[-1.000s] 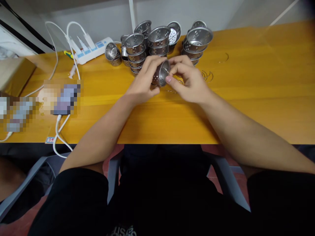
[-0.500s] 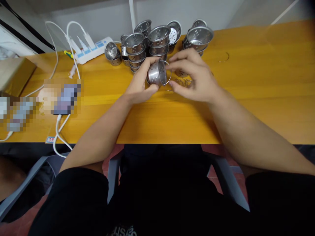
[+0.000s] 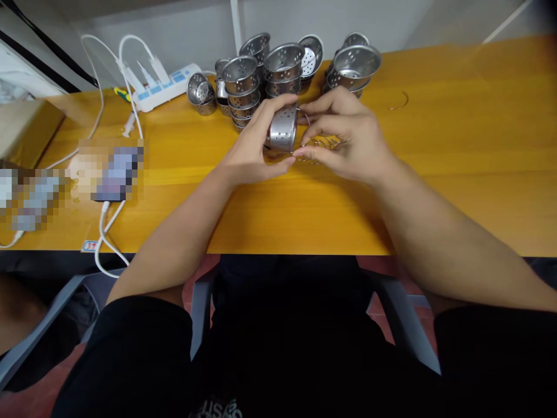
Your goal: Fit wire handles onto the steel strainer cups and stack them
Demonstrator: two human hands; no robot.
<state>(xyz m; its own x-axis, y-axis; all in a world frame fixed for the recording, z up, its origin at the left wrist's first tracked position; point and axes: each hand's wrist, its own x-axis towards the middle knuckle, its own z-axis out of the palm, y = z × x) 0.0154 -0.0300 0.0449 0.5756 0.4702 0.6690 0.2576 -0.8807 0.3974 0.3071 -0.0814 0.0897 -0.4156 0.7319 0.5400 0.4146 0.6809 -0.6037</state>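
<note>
My left hand (image 3: 256, 142) is closed around a small perforated metal cup (image 3: 282, 130), tipped on its side with its mouth toward the right. At that mouth my right hand (image 3: 343, 133) pinches a thin wire ring (image 3: 308, 118), partly hidden by the fingers. Whether the ring touches the cup's rim all round cannot be seen. Behind and below the right hand, several loose wire rings (image 3: 327, 142) lie on the table. Just beyond the left hand rise stacks of similar perforated cups (image 3: 242, 83).
More cups (image 3: 354, 67) stand at the back right of the wooden table (image 3: 470, 145), near a single curved wire (image 3: 405, 101). To the left are a white power strip (image 3: 169, 87) with cables, a blurred phone (image 3: 118, 173) and a cardboard box (image 3: 30, 130).
The cup has turned so its mouth faces more to the right and less toward me. My right fingers have closed in on the ring and the cup's rim.
</note>
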